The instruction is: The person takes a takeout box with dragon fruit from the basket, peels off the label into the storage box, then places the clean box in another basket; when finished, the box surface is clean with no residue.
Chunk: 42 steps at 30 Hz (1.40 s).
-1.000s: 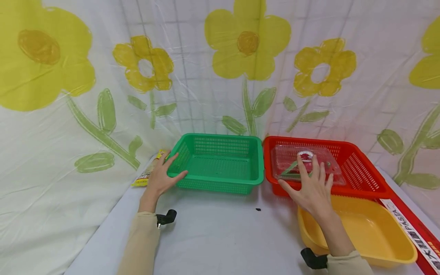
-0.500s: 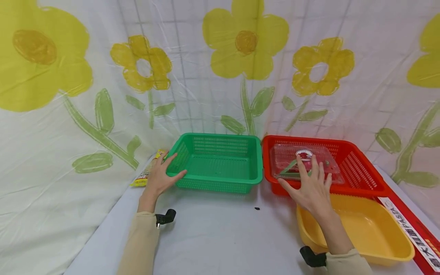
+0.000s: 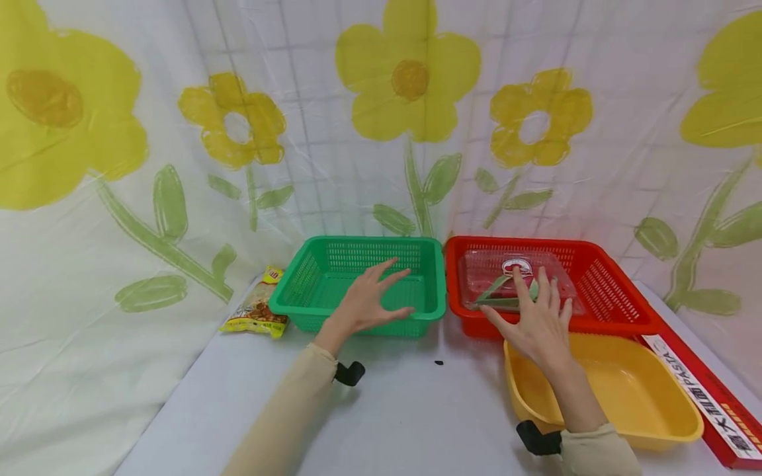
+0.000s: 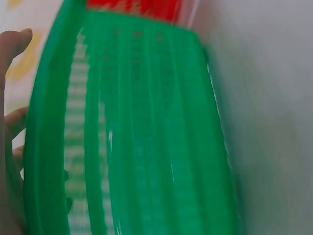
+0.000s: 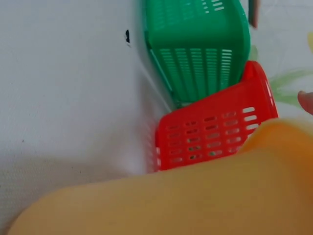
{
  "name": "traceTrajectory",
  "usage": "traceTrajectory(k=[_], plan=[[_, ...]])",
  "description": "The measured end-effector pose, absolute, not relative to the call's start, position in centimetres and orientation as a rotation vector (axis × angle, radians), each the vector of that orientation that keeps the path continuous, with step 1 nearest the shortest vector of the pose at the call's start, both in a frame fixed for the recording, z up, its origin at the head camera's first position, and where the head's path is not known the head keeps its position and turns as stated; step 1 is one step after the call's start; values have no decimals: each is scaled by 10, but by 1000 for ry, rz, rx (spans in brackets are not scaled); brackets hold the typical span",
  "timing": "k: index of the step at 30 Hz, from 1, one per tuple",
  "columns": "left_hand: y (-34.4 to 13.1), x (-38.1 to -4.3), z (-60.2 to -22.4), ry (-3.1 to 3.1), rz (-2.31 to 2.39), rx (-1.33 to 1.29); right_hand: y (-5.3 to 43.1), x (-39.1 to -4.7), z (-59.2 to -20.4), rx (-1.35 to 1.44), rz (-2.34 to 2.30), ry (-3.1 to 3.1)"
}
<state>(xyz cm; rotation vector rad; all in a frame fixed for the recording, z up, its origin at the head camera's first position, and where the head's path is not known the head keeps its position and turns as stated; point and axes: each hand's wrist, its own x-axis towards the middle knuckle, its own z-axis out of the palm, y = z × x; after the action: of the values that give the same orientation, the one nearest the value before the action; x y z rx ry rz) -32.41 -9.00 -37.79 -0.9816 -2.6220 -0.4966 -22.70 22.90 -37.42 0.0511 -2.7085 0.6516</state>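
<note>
My left hand (image 3: 366, 297), fingers spread and holding nothing, is over the front right part of the green basket (image 3: 333, 258). In the left wrist view, its fingers (image 4: 14, 46) show beyond the basket's rim. My right hand (image 3: 540, 327), also spread and with nothing in it, hovers at the front of the red basket (image 3: 616, 294). Inside the red basket lies a clear plastic box (image 3: 476, 268) with an oval label and green strips; the right fingers overlap it in the head view. Below the right forearm stands a yellow basin (image 3: 631, 390), its near left side partly hidden.
A yellow packet (image 3: 262, 307) with brown contents lies left of the green basket. At the right, a long red pasta box (image 3: 708, 396) lies alongside the basin. A small black scrap (image 3: 438, 362) is on the white table (image 3: 411, 423). A flower-printed curtain (image 3: 315, 165) hangs behind.
My left hand has moved right, from the green basket's left rim to over its front right part, uncovering the packet. The right hand keeps its place by the red basket. The view shifts slightly.
</note>
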Motion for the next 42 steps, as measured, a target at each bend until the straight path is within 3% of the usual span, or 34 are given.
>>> traceTrajectory(k=[5, 12, 25, 36, 42], plan=[[-39, -339, -375, -2799, -457, -1137, 235, -227, -374, 39, 667, -2703], [-3, -344, -372, -2869, -392, -1306, 242, -226, -371, 13, 686, -2707], [5, -338, -373, -2907, -361, -1259, 249, -223, -362, -12, 750, -2667], [5, -341, -376, -2893, -378, -1221, 286, -219, -319, 8, 816, -2783], [7, -342, -378, -2887, -386, -1222, 300, -218, -330, -61, 883, -2791]])
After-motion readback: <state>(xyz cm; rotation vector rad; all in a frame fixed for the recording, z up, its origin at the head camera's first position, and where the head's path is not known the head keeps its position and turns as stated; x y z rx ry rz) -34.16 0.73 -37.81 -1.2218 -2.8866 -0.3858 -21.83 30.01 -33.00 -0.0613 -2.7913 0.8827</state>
